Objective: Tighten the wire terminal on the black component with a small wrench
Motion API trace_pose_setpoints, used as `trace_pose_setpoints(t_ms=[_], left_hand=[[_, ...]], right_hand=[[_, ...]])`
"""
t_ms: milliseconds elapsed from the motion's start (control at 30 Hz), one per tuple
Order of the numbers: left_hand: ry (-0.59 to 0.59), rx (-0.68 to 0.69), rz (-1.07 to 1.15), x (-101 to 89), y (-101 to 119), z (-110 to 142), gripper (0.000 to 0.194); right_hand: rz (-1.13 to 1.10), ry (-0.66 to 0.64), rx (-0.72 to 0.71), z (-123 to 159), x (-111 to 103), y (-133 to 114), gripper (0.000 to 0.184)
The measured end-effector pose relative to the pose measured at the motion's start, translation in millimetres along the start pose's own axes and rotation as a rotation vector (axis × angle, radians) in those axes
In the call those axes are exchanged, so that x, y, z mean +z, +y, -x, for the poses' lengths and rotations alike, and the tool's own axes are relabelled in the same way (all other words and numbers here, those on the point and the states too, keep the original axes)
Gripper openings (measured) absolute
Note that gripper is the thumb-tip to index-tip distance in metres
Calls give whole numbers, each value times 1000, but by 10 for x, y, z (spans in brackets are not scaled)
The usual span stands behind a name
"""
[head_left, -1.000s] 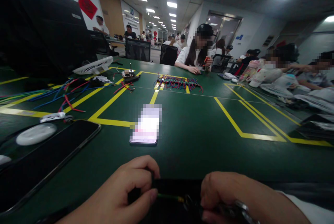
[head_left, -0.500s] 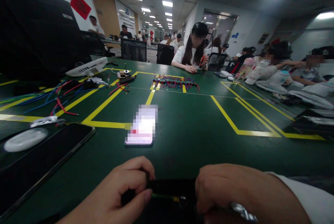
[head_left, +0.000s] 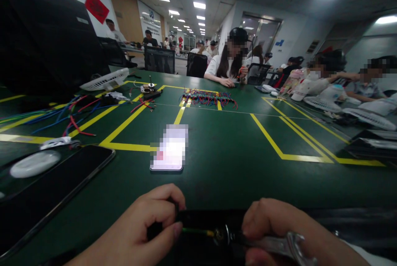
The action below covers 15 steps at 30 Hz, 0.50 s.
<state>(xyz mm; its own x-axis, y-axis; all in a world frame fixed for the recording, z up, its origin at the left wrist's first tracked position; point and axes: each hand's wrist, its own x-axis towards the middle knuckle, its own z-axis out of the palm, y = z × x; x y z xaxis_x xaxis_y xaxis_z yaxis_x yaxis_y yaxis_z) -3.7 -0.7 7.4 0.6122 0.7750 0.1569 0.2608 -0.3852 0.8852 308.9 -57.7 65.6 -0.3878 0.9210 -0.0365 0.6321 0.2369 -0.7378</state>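
My left hand (head_left: 151, 218) is closed near the bottom middle, with a green wire (head_left: 194, 230) coming out between thumb and fingers toward the right. The wire's yellow end (head_left: 210, 232) meets a small round metal fitting (head_left: 220, 233) on a dark piece whose kind is too dim to tell. My right hand (head_left: 269, 218) is wrapped around a silver wrench (head_left: 293, 246), with its open jaw sticking out to the lower right. A shiny ring-shaped edge (head_left: 228, 233) shows beside the fitting, left of my right fingers.
A lit phone (head_left: 170, 150) lies ahead on the green table (head_left: 217, 183). On the left are a dark phone-like slab (head_left: 62, 200), a white mouse (head_left: 35, 163), loose wires (head_left: 72, 117) and a black monitor (head_left: 46, 34). Farther back lie a wire bundle (head_left: 207, 98) and a seated person (head_left: 228, 65).
My right hand has shifted slightly right and turned, uncovering more of the wrench and the round fitting. My left hand keeps its hold on the wire, almost unmoved.
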Motion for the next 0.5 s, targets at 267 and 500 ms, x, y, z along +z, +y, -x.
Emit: trace_pose_setpoints(t_ms=[267, 500], left_hand=[[-28, -13, -60, -20, 13, 1, 29], [-6, -9, -38, -10, 48, 4, 27]], right_hand=[[231, -8, 33, -436, -118, -600, 23], [295, -90, 36, -271, -108, -454, 15]])
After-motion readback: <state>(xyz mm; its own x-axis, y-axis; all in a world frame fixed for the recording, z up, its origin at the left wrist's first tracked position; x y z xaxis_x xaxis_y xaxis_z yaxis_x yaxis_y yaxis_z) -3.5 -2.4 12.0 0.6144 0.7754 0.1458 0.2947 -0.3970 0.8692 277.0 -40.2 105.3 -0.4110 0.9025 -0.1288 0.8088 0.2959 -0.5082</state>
